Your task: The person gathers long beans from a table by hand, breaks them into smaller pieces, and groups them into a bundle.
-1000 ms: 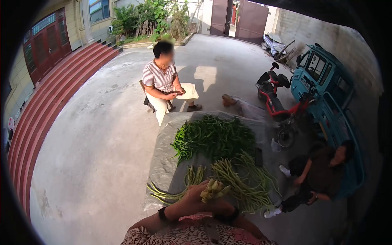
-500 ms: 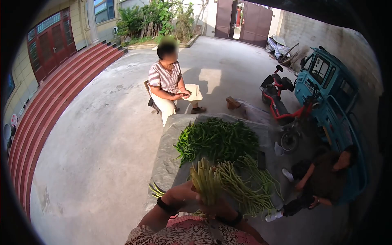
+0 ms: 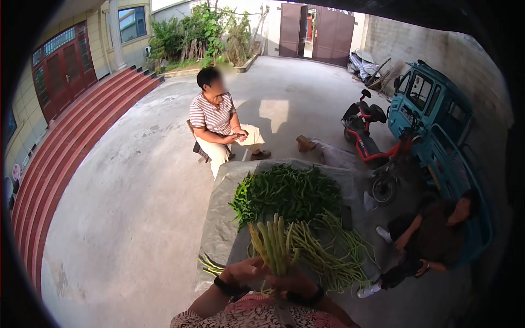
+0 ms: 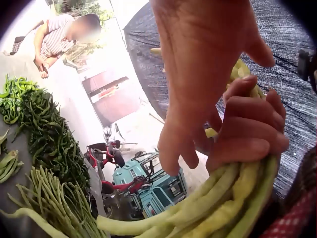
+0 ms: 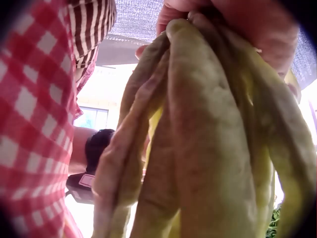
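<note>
Long pale green and yellowish beans (image 3: pixel 276 246) stand up in a bunch from my two hands in the head view. My right hand (image 3: pixel 295 280) grips the bunch low down; its curled fingers (image 4: pixel 250 131) show around the beans (image 4: pixel 198 210) in the left wrist view. My left hand (image 3: pixel 241 272) is beside the bunch, and in the left wrist view this hand (image 4: pixel 203 74) has its thumb spread and fingers loosely extended. Beans (image 5: pixel 208 134) fill much of the right wrist view, below my right hand (image 5: pixel 262 32).
A grey sheet (image 3: pixel 219 218) bears green peppers (image 3: pixel 284 191), loose long beans (image 3: pixel 322 257) and a dark phone-like object (image 3: pixel 346 217). One person (image 3: pixel 216 117) sits beyond it, another (image 3: pixel 437 235) at the right. A red scooter (image 3: pixel 369 139) and blue three-wheeler (image 3: pixel 429 104) are farther back.
The bunch has come from low and foreshortened to upright between my hands. Since half a second ago, its ends have fanned slightly leftward and my hands have shifted a little lower.
</note>
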A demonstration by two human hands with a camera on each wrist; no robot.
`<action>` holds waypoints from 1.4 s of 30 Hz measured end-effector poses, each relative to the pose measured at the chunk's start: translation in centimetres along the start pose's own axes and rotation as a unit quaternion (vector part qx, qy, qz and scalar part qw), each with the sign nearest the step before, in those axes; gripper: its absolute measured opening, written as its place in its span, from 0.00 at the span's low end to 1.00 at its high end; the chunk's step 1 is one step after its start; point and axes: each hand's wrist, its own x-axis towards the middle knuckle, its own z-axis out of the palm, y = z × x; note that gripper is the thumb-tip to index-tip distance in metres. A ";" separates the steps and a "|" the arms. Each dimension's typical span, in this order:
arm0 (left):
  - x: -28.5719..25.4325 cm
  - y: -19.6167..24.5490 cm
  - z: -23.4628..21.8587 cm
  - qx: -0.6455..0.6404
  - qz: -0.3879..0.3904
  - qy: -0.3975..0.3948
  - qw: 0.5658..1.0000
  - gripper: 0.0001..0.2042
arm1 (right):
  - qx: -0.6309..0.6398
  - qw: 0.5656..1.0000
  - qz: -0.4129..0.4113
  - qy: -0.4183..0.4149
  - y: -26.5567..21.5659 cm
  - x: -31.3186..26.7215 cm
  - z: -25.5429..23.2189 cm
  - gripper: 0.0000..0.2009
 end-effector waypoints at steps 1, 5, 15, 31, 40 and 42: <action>-0.3 -0.7 -1.2 0.025 -0.029 0.003 0.999 0.45 | 0.007 1.000 0.000 -0.005 0.0 0.0 0.1 0.31; 0.6 -0.4 -0.6 0.083 -0.057 -0.027 0.995 0.42 | -0.012 0.999 -0.027 -0.012 0.3 0.1 0.2 0.28; -0.3 3.9 4.9 0.206 -0.052 0.057 0.976 0.32 | -0.247 0.964 -0.066 -0.073 0.5 -1.1 1.1 0.23; 1.4 10.3 12.7 0.192 0.192 0.228 0.935 0.13 | -0.481 0.791 -0.367 0.091 1.8 2.8 1.7 0.26; -0.3 13.3 13.3 0.089 0.369 0.289 0.879 0.09 | -0.206 0.940 -0.271 0.006 9.3 4.9 -1.8 0.22; -1.5 14.3 12.6 0.041 0.417 0.233 0.877 0.07 | -0.276 0.914 -0.298 -0.008 11.1 5.0 -2.1 0.24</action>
